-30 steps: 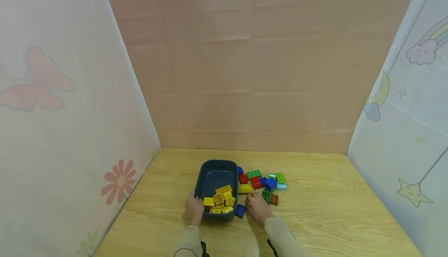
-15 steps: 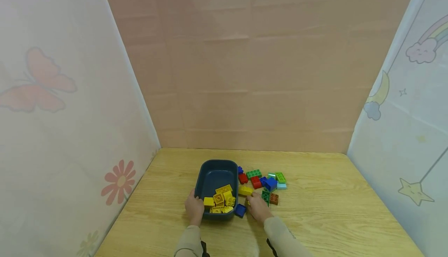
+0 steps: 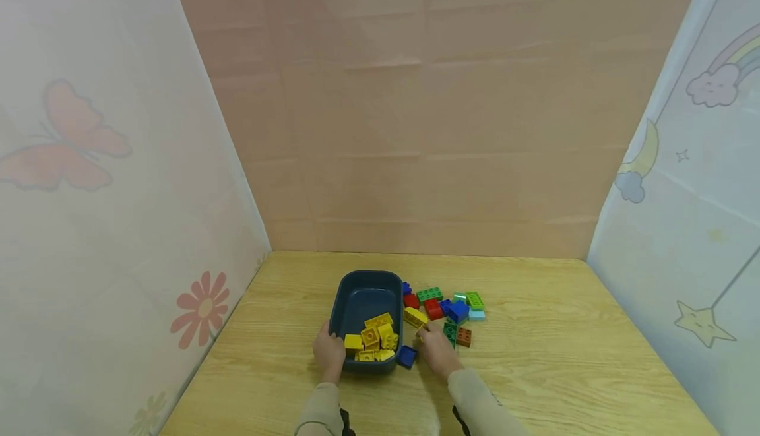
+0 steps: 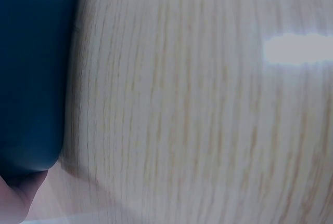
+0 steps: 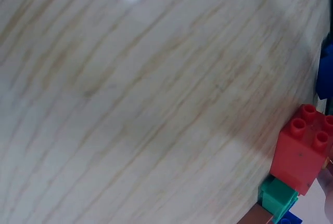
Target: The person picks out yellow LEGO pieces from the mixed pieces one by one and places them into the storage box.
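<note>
A dark blue tub [image 3: 367, 299] stands on the table with several yellow bricks [image 3: 371, 338] heaped at its near end. My left hand [image 3: 329, 351] grips the tub's left side; in the left wrist view a thumb [image 4: 21, 195] lies against the tub's corner [image 4: 36, 104]. To the tub's right, my right hand [image 3: 438, 351] is low over the table, fingers curled at a mostly covered bit of yellow. A longer yellow brick [image 3: 415, 317] lies slanted just beyond the fingertips. In the right wrist view the hand is almost wholly out of frame, beside a red brick [image 5: 299, 154].
Loose toy bricks lie right of the tub: red [image 3: 433, 309], green [image 3: 429, 294], blue [image 3: 458, 311], light green [image 3: 474, 301], pale blue [image 3: 477, 315], dark green [image 3: 450, 332] and brown [image 3: 464, 337]. A dark blue brick [image 3: 406, 357] sits between tub and right hand.
The longer yellow brick beyond my right fingertips has turned from nearly level to slanted. The right hand has barely shifted; the left hand and tub stay put.
</note>
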`<state>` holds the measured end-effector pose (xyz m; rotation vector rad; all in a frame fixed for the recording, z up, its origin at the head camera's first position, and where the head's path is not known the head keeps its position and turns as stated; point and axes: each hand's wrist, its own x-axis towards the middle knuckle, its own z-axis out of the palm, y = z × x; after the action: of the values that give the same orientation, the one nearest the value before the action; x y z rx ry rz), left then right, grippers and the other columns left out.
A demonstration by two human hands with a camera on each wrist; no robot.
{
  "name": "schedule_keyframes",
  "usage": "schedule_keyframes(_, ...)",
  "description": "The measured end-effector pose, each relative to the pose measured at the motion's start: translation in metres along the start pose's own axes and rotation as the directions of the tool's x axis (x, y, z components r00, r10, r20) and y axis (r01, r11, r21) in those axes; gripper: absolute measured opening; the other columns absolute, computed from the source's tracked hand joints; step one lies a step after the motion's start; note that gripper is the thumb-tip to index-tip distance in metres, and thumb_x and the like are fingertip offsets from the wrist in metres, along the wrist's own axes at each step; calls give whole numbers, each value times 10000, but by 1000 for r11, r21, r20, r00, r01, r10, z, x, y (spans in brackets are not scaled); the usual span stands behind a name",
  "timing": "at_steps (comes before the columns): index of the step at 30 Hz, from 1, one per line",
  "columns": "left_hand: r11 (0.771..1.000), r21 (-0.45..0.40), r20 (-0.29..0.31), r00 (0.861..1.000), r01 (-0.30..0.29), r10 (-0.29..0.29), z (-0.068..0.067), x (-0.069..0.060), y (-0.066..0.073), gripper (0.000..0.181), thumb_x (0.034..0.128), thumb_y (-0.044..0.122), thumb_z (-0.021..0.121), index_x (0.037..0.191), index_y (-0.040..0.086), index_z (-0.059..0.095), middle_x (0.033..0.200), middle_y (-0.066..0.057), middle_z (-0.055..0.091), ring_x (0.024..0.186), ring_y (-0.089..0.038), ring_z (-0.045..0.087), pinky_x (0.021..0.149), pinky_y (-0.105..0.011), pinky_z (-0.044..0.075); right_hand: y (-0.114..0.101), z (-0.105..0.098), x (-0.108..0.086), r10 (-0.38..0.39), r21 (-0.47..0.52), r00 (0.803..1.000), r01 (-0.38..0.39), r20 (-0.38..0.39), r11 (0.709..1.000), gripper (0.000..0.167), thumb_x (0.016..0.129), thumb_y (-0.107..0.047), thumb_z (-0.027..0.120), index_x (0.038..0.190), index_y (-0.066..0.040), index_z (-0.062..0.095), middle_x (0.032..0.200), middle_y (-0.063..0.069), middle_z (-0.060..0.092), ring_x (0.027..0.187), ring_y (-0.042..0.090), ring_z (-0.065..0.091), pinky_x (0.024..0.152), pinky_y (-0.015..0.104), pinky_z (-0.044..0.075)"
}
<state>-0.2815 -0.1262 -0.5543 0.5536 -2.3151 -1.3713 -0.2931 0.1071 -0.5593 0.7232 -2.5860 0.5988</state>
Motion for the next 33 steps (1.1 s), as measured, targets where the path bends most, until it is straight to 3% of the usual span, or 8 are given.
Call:
schedule_keyframes(8,1000,-5,-1,1000,-8,8,-1,-1,0,420,754,-138,490,1173,-106,512,1088,-303,547,926,-396,572,713,-481,479,-1,0,0,-2,2,999,2,-40,1000,106,733,19,677,836,18,651,829,72,514,774,211,531,653,322,486)
schedule_keyframes(12,1000,-10,2,1000,-2,2,-1,-1,0,422,753,-135,484,1172,-104,513,1081,-302,551,930,-397,571,717,-481,479,-2,-1,0,-33,-13,994,32,-101,999,136,710,51,680,837,22,642,836,82,503,772,219,529,641,325,489)
schedule_keyframes(21,1000,7,-1,1000,-21,21,-2,-1,-3,415,747,-144,477,1159,-116,515,1054,-308,561,908,-394,581,702,-481,483,-3,-2,-1,-129,-51,965,120,-230,991,226,631,94,706,819,-3,627,883,112,518,844,248,529,672,337,492)
schedule_keyframes(29,1000,12,-3,1000,-17,17,-1,-1,0,418,744,-142,475,1158,-114,518,1044,-302,568,902,-394,582,701,-481,482,-6,-2,4,-223,-47,930,219,-292,975,268,611,121,684,851,13,631,900,142,537,842,248,513,679,355,474)
schedule_keyframes(33,1000,10,-5,1000,-17,17,-1,0,0,414,746,-141,473,1157,-113,520,1042,-300,570,902,-393,582,701,-481,482,-9,-2,8,-227,-33,930,227,-289,973,258,639,113,667,872,6,638,918,146,544,865,250,518,704,356,479)
